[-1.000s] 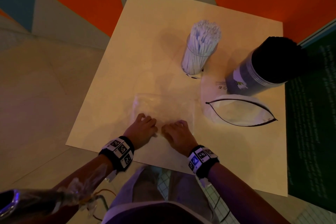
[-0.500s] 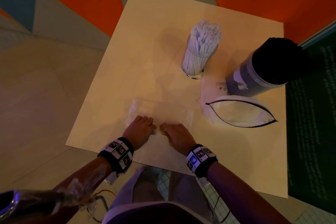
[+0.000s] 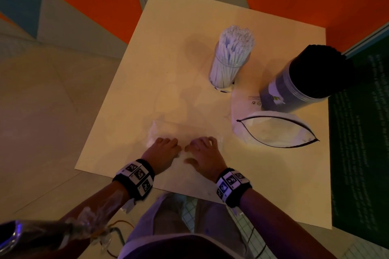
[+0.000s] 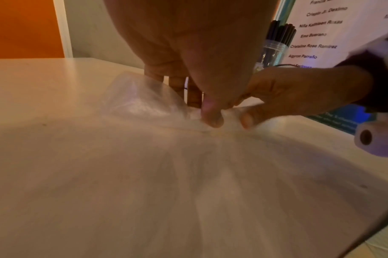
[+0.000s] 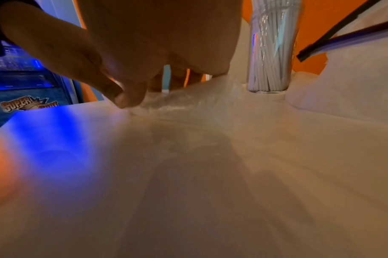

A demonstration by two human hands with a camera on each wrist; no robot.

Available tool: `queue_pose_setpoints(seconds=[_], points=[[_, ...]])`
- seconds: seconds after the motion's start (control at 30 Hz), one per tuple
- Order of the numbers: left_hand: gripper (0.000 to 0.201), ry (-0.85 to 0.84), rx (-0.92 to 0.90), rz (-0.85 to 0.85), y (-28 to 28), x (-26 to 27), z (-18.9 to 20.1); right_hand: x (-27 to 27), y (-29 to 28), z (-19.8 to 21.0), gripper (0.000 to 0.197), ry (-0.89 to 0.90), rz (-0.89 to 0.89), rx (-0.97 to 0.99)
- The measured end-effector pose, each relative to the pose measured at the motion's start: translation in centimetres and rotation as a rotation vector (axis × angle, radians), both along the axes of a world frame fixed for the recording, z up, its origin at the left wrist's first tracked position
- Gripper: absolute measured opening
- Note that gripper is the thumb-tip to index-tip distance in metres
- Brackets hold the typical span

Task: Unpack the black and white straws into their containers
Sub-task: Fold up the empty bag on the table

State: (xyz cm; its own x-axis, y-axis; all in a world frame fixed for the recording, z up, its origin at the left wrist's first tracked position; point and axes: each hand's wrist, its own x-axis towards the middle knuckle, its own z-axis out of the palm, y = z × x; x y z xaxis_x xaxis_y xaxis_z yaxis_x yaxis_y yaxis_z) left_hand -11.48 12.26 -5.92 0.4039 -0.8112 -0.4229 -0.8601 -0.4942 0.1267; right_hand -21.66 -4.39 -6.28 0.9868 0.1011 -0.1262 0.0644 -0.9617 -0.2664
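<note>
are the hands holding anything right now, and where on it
Both the left hand and the right hand pinch the empty clear plastic bag at its near edge, side by side, on the table.

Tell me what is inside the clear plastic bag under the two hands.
The clear plastic bag lies flat on the table and looks empty, with no straws showing through. The left hand and right hand cover its near part.
</note>
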Motion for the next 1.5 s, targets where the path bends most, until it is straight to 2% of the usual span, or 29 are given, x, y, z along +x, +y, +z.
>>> queue_pose_setpoints(seconds=[0.07, 0.13, 0.2, 0.3, 0.33, 0.43, 0.5, 0.53, 0.67, 0.73, 0.77, 0.87, 0.9, 0.97, 1.07, 1.17, 1.27, 1.33, 1.4, 1.5], points=[[0.028, -0.046, -0.019, -0.019, 0.0, 0.0, -0.1, 0.2, 0.0, 0.4, 0.038, 0.028, -0.021, -0.059], [0.028, -0.084, -0.090, -0.006, 0.0, 0.0, -0.1, 0.3, 0.1, 0.4, 0.029, -0.013, -0.043, -0.057], [0.040, -0.056, -0.053, 0.001, -0.1, -0.2, 0.1, 0.3, 0.1, 0.3, 0.024, -0.009, -0.081, 0.019], [0.063, -0.052, 0.011, -0.049, 0.3, -0.1, 0.1, 0.4, 0.0, 0.0, 0.030, 0.103, -0.099, 0.094], [0.062, -0.089, 0.017, -0.093, 0.4, -0.1, 0.5, 0.3, 0.1, 0.1, 0.031, 0.130, -0.081, 0.093], [0.037, -0.218, -0.078, -0.161, 0.0, 0.0, 1.4, 0.4, 0.4, 0.0, 0.027, 0.132, -0.030, 0.052], [0.027, -0.236, -0.110, -0.162, -0.2, 0.2, 1.5, 0.3, 0.5, 0.2, 0.034, 0.131, -0.052, 0.023], [0.026, -0.239, -0.110, -0.151, -0.2, 0.2, 1.6, 0.3, 0.5, 0.4, 0.035, 0.124, -0.062, 0.004], [0.032, -0.134, -0.164, -0.035, -0.7, -0.2, 1.8, 0.3, 0.9, 0.2, 0.018, -0.073, -0.107, -0.032], [0.025, -0.105, -0.164, -0.019, -0.8, -0.1, 2.2, 0.3, 1.0, 0.2, 0.018, -0.090, -0.151, 0.025], [0.024, -0.117, -0.139, -0.037, -0.7, 0.0, 2.4, 0.4, 1.0, 0.2, 0.018, -0.061, -0.169, 0.066], [0.051, -0.231, 0.019, -0.150, -0.5, 0.3, 2.6, 1.1, 1.0, 0.4, 0.024, 0.198, -0.198, 0.121], [0.052, -0.250, 0.008, -0.169, -0.5, 0.0, 2.7, 1.4, 0.9, 0.4, 0.025, 0.266, -0.207, 0.148], [0.039, -0.222, -0.022, -0.184, -0.7, -0.4, 2.7, 2.0, 0.3, 0.7, 0.025, 0.382, -0.236, 0.296], [0.025, -0.132, -0.111, -0.062, -0.8, 0.2, 3.1, 2.4, -1.4, 1.2, 0.029, 0.511, -0.307, 0.670], [0.029, 0.167, -0.278, 0.215, -0.5, 1.2, 3.5, 2.2, -2.8, 2.3, 0.043, 0.603, -0.412, 1.026], [0.030, 0.324, -0.549, 0.409, -1.3, 1.6, 4.6, 2.9, -2.1, 3.1, 0.038, 0.472, -0.445, 1.175], [0.035, 0.434, -0.659, 0.535, -2.1, 1.8, 5.4, 3.2, -0.8, 3.4, 0.037, 0.350, -0.506, 1.339], [0.039, 0.649, -0.708, 0.693, -2.4, 2.3, 6.0, 3.2, -0.1, 3.0, 0.044, 0.304, -0.604, 1.461], [0.031, 1.005, -0.743, 0.848, -2.1, 2.4, 6.5, 3.1, -0.6, 2.6, 0.047, 0.321, -0.663, 1.479]])
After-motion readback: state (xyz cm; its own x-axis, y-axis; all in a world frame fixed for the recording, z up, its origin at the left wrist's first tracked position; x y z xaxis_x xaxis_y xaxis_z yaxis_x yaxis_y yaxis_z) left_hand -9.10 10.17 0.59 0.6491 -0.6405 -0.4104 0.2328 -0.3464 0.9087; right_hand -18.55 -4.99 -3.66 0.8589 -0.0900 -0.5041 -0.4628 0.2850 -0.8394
